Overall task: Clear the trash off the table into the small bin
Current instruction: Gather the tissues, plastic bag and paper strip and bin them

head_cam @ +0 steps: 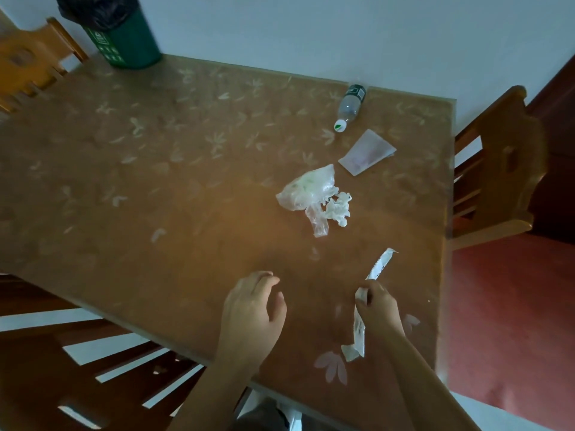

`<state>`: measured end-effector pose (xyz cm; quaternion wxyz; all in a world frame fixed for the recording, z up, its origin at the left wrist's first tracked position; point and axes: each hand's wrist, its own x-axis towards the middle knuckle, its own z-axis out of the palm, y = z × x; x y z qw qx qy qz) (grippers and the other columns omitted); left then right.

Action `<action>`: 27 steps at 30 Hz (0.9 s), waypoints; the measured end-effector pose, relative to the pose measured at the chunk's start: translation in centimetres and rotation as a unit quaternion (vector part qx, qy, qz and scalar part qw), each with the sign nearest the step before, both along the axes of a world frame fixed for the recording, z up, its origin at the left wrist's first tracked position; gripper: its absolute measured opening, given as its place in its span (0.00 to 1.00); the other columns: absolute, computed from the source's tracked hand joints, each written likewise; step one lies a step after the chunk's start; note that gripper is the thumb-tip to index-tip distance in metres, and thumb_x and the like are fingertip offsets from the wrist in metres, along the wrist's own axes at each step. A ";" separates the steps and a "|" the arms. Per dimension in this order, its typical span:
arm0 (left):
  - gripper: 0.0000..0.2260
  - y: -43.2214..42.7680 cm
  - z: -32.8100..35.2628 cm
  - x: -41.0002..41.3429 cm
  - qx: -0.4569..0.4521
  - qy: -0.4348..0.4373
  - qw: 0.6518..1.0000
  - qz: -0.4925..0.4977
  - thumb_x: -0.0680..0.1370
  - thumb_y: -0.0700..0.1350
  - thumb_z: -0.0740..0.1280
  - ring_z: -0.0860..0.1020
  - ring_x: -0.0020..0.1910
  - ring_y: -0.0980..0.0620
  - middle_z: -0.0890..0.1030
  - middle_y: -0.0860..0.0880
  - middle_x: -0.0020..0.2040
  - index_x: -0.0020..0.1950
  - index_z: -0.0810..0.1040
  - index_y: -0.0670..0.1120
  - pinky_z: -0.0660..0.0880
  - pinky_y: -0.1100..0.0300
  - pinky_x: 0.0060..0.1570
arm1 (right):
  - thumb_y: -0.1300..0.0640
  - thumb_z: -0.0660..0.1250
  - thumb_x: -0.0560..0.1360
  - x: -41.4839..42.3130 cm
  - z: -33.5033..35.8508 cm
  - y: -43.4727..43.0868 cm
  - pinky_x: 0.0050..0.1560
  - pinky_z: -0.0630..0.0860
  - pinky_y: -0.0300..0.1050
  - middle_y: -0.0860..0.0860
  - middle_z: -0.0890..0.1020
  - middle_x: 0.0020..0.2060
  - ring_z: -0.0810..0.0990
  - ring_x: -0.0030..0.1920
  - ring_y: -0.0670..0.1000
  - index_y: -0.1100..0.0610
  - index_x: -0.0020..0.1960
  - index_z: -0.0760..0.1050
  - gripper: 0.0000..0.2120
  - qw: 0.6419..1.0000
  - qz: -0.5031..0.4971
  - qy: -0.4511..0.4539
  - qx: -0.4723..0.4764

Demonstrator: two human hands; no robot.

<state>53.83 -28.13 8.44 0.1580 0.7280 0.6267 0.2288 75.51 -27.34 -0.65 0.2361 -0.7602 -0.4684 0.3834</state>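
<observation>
— Tell me what you have, from the left.

— At the far left corner of the worktop stands the small bin, green with a dark liner, well apart from all the trash. Near the front edge my left hand hangs over the surface with the fingers loosely curled, and it holds nothing. To its right, further in, lie a crumpled plastic bag and a white tissue, touching each other. Then my right hand pinches a long paper wrapper near its middle; one end hangs toward me, the other reaches away. Behind these are a flat pouch and a bottle lying on its side close to the far edge.

— So the step is the wrapper?

— I judge so. It is gripped but not yet carried. The bin is far across, so I would gather the strip into the palm first; otherwise the loose ends can swing and catch the liner, or fall beside the rim.

— And the free hand?

— I think it can take the bag and the tissue together on the way, because they look light and lie in one heap. I would let go only when the hand is above the opening, not throw from a distance.
</observation>
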 end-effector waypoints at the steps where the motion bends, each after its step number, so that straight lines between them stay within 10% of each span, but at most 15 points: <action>1: 0.09 0.1 -0.1 0.0 0.004 -0.001 1.000 -0.002 0.70 0.37 0.69 0.78 0.49 0.47 0.81 0.47 0.50 0.49 0.78 0.42 0.75 0.50 0.49 | 0.64 0.61 0.73 0.1 0.4 0.0 0.44 0.68 0.42 0.54 0.78 0.44 0.76 0.44 0.51 0.60 0.56 0.72 0.11 1.000 -0.008 0.013 0.005; 11: 0.09 4.8 -0.2 2.1 0.043 -0.011 0.999 -0.012 0.68 0.35 0.70 0.78 0.44 0.42 0.82 0.44 0.46 0.47 0.78 0.39 0.76 0.47 0.44 | 0.58 0.69 0.70 2.8 5.7 3.7 0.31 0.69 0.30 0.47 0.72 0.30 0.71 0.30 0.44 0.45 0.39 0.74 0.08 0.990 -0.058 0.061 0.114; 15: 0.08 9.0 -0.4 3.2 0.063 -0.015 0.998 0.007 0.70 0.36 0.68 0.77 0.47 0.43 0.81 0.44 0.47 0.49 0.78 0.40 0.75 0.47 0.47 | 0.57 0.70 0.70 3.2 7.3 6.8 0.34 0.69 0.39 0.48 0.70 0.28 0.69 0.30 0.45 0.49 0.40 0.77 0.04 0.984 -0.068 0.080 0.146; 27: 0.16 22.2 -5.0 8.7 0.010 -0.040 0.999 0.032 0.72 0.46 0.68 0.72 0.57 0.45 0.77 0.43 0.57 0.57 0.75 0.42 0.65 0.53 0.56 | 0.60 0.70 0.69 5.7 7.9 16.3 0.27 0.66 0.27 0.45 0.71 0.26 0.70 0.27 0.38 0.52 0.40 0.78 0.04 0.981 -0.021 0.020 0.190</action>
